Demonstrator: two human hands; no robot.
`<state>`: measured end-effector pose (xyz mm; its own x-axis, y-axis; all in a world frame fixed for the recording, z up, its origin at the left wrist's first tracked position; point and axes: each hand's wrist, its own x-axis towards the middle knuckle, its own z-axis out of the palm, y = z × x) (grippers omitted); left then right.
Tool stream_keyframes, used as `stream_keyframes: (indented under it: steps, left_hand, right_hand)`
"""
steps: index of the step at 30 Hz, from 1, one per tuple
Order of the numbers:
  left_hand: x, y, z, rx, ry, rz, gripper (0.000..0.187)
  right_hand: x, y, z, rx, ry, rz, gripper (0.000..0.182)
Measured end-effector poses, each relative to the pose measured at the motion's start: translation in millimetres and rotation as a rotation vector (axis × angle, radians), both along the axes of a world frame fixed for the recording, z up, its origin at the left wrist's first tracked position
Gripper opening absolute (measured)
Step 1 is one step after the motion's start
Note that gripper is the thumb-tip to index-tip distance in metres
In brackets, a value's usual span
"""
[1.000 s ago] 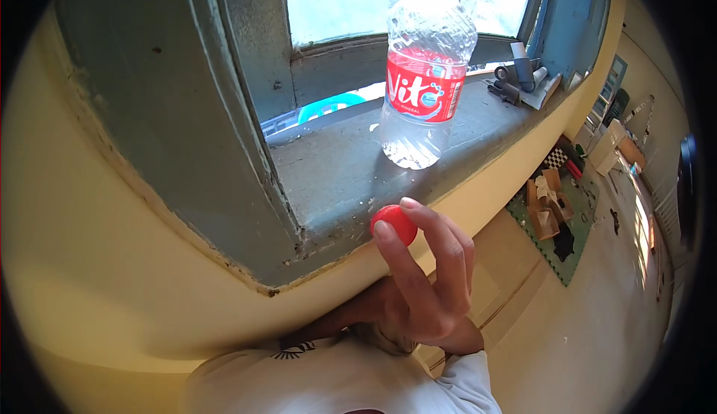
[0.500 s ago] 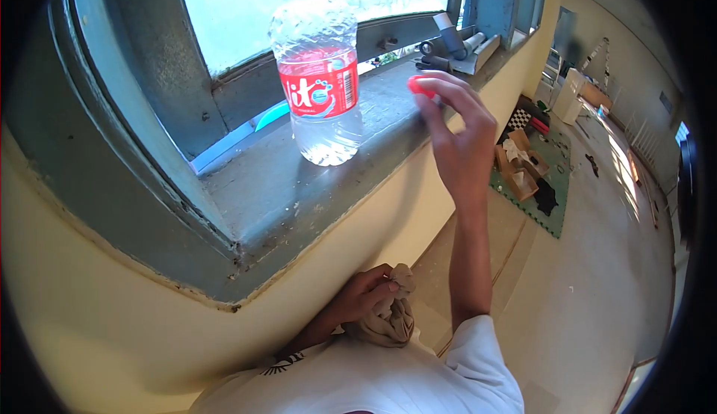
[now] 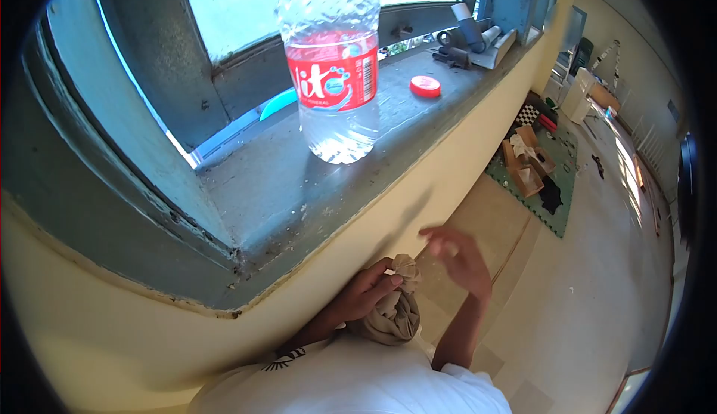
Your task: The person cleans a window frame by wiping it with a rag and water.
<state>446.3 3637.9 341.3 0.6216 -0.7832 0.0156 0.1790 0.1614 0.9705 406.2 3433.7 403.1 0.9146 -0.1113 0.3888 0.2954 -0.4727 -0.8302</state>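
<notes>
My left hand is closed on a bunched brown cloth, held low against the wall near my shirt. A knot of the cloth sticks up past the fingertips. To its right my right hand hangs in the air, blurred by motion, fingers apart and nothing visible in them. A clear plastic bottle with a red label stands upright on the window sill, partly filled; its neck is out of view. On the sill right of it lies a red bottle cap.
Grey-blue pieces of hardware lie at the sill's far end, by the window frame. Down on the floor, a green mat bears cardboard boxes and a black cloth. A white box-like object stands beyond.
My right hand has let go of the red cap on the sill and moved down toward the cloth. My left hand keeps its grip. The view has shifted slightly.
</notes>
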Motion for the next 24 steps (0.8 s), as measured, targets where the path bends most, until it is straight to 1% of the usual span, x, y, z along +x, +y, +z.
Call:
stream_keyframes:
  steps: [2,3,4,6,7,8,11,12,15,18,21,24]
  left_hand:
    - [-3.9,-3.8,6.3,-0.052,0.038,0.047,0.032]
    - [-5.3,-3.9,7.5,-0.070,0.060,0.065,0.033]
    - [-4.4,-2.1,6.7,-0.051,0.055,0.057,0.034]
    - [-0.2,2.6,3.0,-0.007,0.039,0.031,0.036]
    - [-0.4,2.8,1.9,-0.023,0.038,0.039,0.037]
    - [-1.3,2.4,2.0,-0.040,0.032,0.047,0.040]
    - [-1.1,5.4,-5.9,-0.053,0.012,0.036,0.042]
    - [-0.3,6.4,-8.0,-0.053,0.005,0.026,0.043]
    - [-2.1,5.5,-5.9,-0.026,-0.096,0.075,0.039]
    - [2.4,8.3,1.7,-0.054,-0.120,-0.012,0.040]
    - [3.7,6.6,5.2,0.027,-0.087,-0.015,0.044]
    - [1.5,4.1,16.2,0.040,-0.171,0.051,0.044]
  right_hand:
    - [-7.7,-8.1,-32.7,-0.046,0.153,0.267,0.016]
    - [-13.6,-5.5,-38.9,-0.059,0.230,0.396,0.017]
    - [-16.8,-1.8,-43.2,0.109,0.177,0.405,0.019]
    - [-21.7,16.6,-42.5,0.425,0.121,0.231,0.022]
    - [-22.6,23.0,-41.5,0.577,0.087,0.135,0.023]
    - [-23.1,22.6,-43.3,0.600,0.089,0.145,0.028]
    - [-12.5,31.5,-40.5,0.518,-0.086,0.157,0.039]
    - [-11.9,27.3,-43.5,0.415,-0.006,0.241,0.049]
    - [-6.5,42.2,-48.2,0.383,-0.182,0.242,0.043]
    - [-6.8,53.1,-35.9,1.186,-0.283,0.022,0.028]
    - [4.0,33.4,-10.9,1.349,-0.403,-0.090,0.025]
    - [18.2,30.5,31.4,1.224,-0.505,-0.309,0.029]
